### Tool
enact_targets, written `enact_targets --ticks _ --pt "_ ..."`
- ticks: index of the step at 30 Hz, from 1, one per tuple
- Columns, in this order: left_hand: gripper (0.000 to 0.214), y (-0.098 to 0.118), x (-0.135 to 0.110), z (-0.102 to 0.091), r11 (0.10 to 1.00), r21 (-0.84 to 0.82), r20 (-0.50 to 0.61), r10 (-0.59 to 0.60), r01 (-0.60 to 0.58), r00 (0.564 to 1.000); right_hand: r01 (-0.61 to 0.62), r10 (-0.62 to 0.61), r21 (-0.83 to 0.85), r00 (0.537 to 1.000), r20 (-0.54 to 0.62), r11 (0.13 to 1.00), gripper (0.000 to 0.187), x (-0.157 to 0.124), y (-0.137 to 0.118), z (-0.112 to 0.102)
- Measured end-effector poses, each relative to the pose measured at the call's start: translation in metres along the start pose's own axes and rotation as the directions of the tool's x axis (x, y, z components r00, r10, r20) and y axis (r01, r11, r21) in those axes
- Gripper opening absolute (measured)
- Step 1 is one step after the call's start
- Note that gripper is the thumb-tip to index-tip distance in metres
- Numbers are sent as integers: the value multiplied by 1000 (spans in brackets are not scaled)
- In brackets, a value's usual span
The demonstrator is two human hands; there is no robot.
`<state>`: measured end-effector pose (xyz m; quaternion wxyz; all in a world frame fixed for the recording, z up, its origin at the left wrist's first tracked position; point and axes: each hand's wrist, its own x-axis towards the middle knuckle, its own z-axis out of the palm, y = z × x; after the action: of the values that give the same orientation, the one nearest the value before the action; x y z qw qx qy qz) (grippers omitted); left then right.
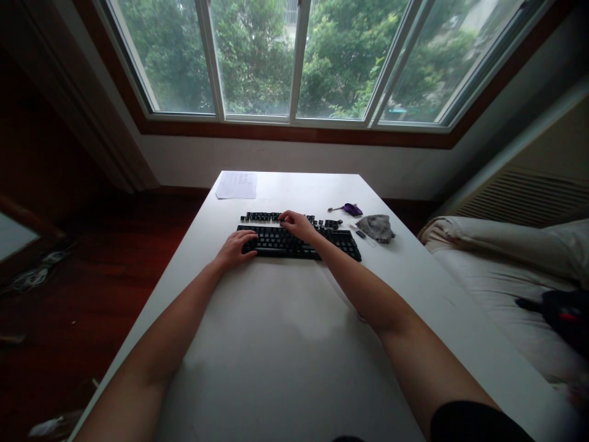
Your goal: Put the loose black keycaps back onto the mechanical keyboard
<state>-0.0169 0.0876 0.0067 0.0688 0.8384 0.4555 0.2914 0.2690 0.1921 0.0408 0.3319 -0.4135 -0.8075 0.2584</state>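
Note:
A black keyboard [285,242] lies across the white table. My left hand [235,248] is closed round its left end, thumb at the front edge and fingers over the top. Behind the keyboard, loose black keycaps [262,216] are laid out in rows, with more keycaps [332,224] toward the right. My right hand [298,225] reaches over the keyboard to these rows, its thumb and fingers pinched together at a dark keycap [281,221]. The fingertips are small in view, and the hand and forearm hide part of the keyboard and of the rows.
Right of the keycaps lie a purple-handled brush [352,209], a grey cloth [376,228] and a small wire tool [361,234]. Sheets of paper [237,185] rest at the table's far left corner. A window [294,61] is ahead, and a couch [488,276] stands to the right.

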Motion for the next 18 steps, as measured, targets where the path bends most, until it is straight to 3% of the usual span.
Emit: enact_targets --ticks 18 --pt "51 0 1 0 1000 1 -8 2 -2 1000 -72 40 314 993 107 947 35 -21 -3 9"
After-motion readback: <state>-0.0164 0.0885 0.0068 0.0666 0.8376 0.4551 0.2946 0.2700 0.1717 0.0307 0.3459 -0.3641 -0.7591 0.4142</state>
